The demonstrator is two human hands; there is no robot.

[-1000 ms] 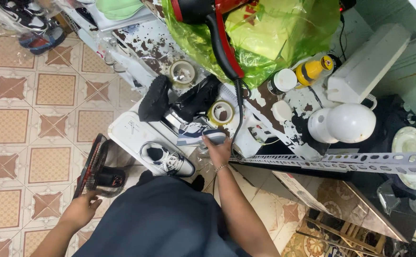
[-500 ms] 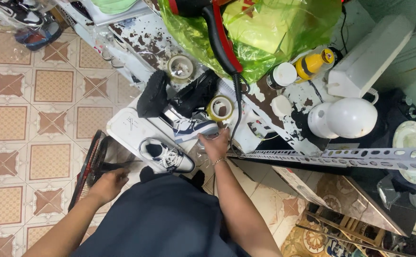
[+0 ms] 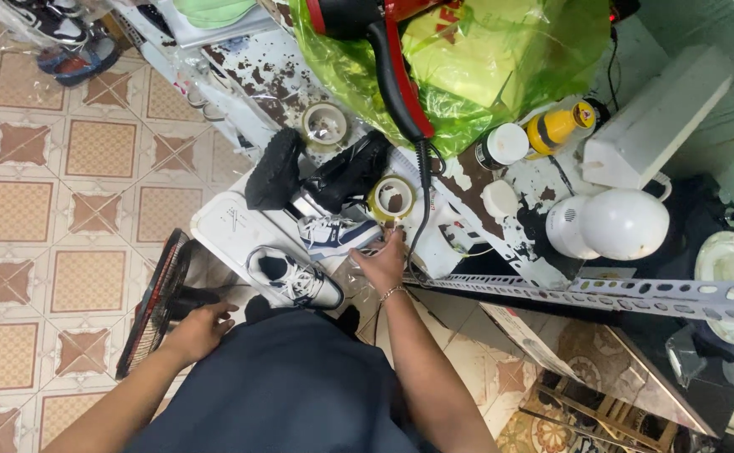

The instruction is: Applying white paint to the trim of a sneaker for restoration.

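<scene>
Beside a roll of tape (image 3: 392,198) on the cluttered white worktop (image 3: 224,228), the right hand (image 3: 381,264) reaches toward a white sneaker with dark blue panels (image 3: 333,236); whether its fingers grip anything cannot be told. Lower left of the tape, a second white sneaker (image 3: 293,278) lies laces up, while the left hand (image 3: 197,330) rests fingers loose near a black fan (image 3: 156,300).
</scene>
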